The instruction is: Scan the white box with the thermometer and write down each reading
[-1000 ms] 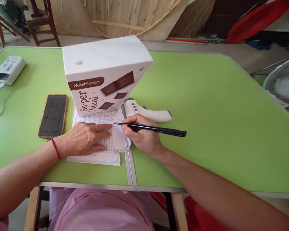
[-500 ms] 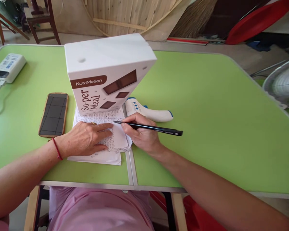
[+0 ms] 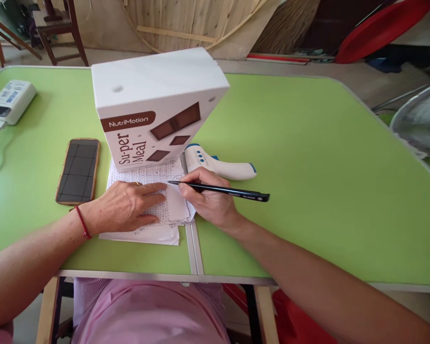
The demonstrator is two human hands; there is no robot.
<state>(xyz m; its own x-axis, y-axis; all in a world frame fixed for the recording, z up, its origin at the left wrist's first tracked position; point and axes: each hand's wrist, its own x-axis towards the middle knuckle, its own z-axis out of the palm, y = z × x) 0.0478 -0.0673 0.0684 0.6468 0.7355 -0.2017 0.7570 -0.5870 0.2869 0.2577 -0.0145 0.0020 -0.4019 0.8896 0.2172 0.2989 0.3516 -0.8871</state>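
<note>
My right hand (image 3: 209, 198) pinches a black pen (image 3: 232, 191), its tip pointing left at the written sheets of paper (image 3: 177, 203). Whether the tip touches the paper I cannot tell. Flat on those sheets rests my left hand (image 3: 129, 203), fingers spread, with a ring and a red cord bracelet at the wrist. Dense handwriting covers much of the top pages. A white NutriMotion box (image 3: 129, 138) stands upright at the far edge of the papers, hiding part of them. Just beyond my right hand lies a white and blue infrared thermometer (image 3: 229, 169).
A smartphone (image 3: 78, 171) in an orange-brown case lies left of the papers. At the far left sits a white power bank (image 3: 12, 102) with a cable. The green folding table (image 3: 308, 167) has a metal seam. Behind it stand a wooden chair (image 3: 59, 31) and a broom (image 3: 286, 26).
The whole view has shifted very slightly. Both hands and the pen keep almost the same place over the papers.
</note>
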